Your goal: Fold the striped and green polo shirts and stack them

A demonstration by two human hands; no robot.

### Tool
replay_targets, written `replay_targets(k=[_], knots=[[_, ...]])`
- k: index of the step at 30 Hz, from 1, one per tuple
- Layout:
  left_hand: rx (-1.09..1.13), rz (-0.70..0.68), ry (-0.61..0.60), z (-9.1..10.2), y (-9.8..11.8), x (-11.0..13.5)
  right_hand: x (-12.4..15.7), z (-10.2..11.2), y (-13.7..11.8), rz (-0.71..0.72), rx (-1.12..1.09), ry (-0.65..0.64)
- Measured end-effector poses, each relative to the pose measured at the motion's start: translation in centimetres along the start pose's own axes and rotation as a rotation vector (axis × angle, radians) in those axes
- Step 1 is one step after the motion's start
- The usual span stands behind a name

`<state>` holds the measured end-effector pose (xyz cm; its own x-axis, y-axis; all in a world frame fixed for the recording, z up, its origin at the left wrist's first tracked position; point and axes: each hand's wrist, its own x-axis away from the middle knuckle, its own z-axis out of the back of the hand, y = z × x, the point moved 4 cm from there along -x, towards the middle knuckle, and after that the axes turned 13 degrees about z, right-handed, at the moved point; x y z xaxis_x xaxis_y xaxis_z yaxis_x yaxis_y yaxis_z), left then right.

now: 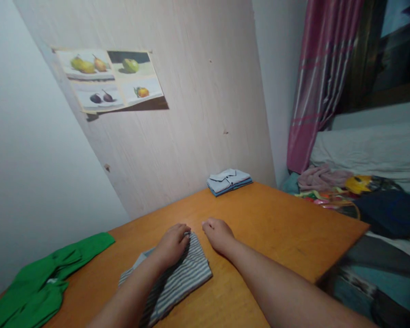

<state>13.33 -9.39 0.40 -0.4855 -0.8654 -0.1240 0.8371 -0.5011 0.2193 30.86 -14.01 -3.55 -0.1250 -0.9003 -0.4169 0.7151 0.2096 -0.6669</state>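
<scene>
The two hands are apart, both over the orange-brown surface [276, 218]. The left hand [174, 243] rests on a folded striped shirt [187, 278], its fingers bent over the end of the cloth that faces the wall; whether they pinch the fabric or only press on it cannot be told. The right hand [219, 234] is just beside that same end of the shirt, its fingers curled in, with a narrow strip of bare wood between hand and cloth. Whether it touches the wood is unclear.

The striped shirt, grey and white, lies flat on the near part of the surface, partly hidden under the left forearm. A paler bluish patch [144, 256] shows on its left side. To its left, a green garment [37, 284] lies loosely spread along the edge by the wall, running out of view at the lower left.

At the far corner, close to the wall [191, 136], sits a small stack of folded clothes [229, 181]: a white shirt with a dark-trimmed collar on top, blue cloth underneath. A sheet of four fruit pictures [116, 82] hangs on the wall. Beyond the right corner, a pink curtain [305, 114] hangs above a heap of cloths [323, 177].
</scene>
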Motion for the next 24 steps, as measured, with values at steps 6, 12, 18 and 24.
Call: replay_targets(k=[6, 12, 18, 24], knots=[[-0.003, 0.074, -0.021, -1.6, -0.4, -1.3, 0.1, 0.4, -0.4, -0.016, 0.030, -0.025], [0.007, 0.160, 0.118, -1.4, -1.3, -1.1, 0.2, 0.5, -0.7, -0.056, 0.050, -0.034], [-0.302, 0.239, 0.249, -0.1, 0.7, -0.2, 0.2, 0.3, -0.5, -0.066, 0.064, -0.036], [-0.313, 0.267, 0.151, -1.3, 1.1, -0.1, 0.2, 0.3, -0.5, -0.051, 0.073, -0.045]])
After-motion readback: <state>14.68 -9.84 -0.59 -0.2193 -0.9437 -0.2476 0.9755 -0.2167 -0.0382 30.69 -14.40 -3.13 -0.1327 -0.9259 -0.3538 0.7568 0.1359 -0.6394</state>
